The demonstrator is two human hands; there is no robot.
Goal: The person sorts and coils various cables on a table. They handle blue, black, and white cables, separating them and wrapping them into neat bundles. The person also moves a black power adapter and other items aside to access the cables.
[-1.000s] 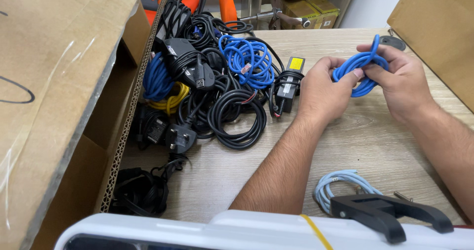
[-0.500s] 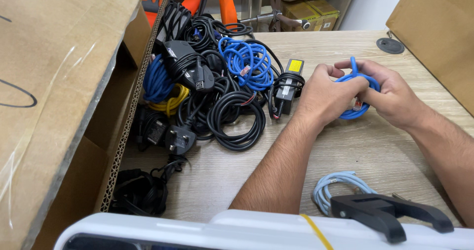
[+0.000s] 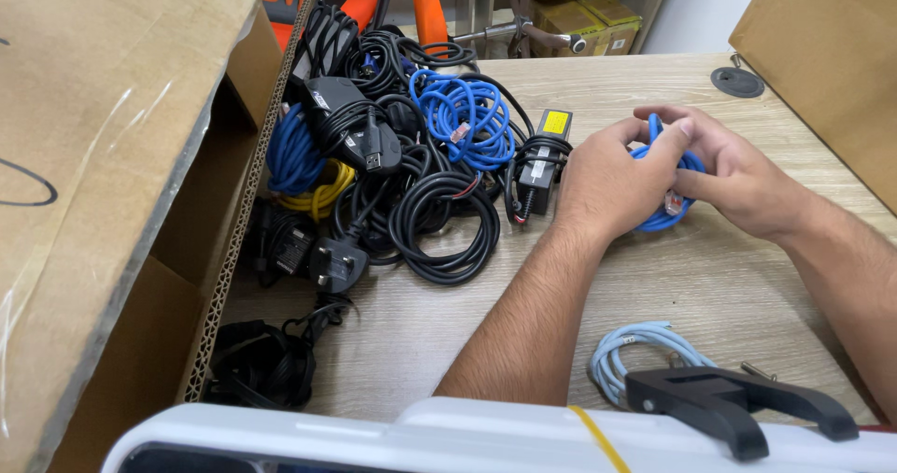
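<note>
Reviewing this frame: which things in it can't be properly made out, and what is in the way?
All in the head view:
- Blue cable coil: mostly hidden by the left hand and right hand.
- Pale blue cable: lower part behind the black clamp and white edge.
- Black cable bundle: bottom hidden by that edge.
- Black adapter: label too small to read.

The wooden table carries tangled cables and a pale-blue coil.
</note>
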